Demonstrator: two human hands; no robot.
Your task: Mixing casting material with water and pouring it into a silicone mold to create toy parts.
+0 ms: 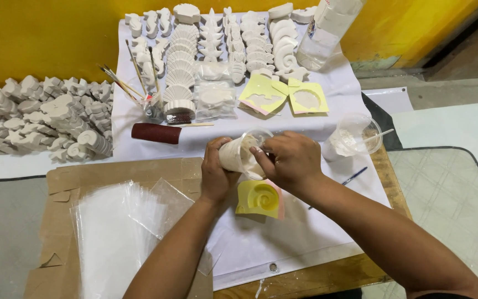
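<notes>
- Stack of clear plastic bags (120, 227): lay nearest the viewer, on a sheet of brown cardboard (62, 182) at the lower left.
- Left hand (215, 171): fingers curled around a clear plastic cup (243, 155) from its left side, gripping it.
- Clear plastic cup: held tilted above the white sheet (283, 238), between the two hands; it held a pale, creamy mix.
- Right hand (290, 161): met the cup from the right, fingers bunched together at its rim; whether they pinched a tool could not be told.
- Yellow mould (260, 198): sat on the white sheet directly below both hands, just beneath the cup, with a spiral shell cavity facing up.
- Second clear cup (355, 135): stood to the right of the right hand, holding white powder and a stick.
- Blue pen (354, 176): lay just beside the right wrist.
- Two more yellow moulds (283, 95): lay beyond the hands, well apart from them.
- White plaster figures (217, 39): ranged in rows at the far edge of the sheet; a further heap (40, 119) lay at the far left.
- Paintbrushes (134, 83): stood in a small jar left of centre.
- Dark red roll (156, 133): lay near the brushes.
- Clear bottle (327, 33): stood at the far right by the yellow wall.
</notes>
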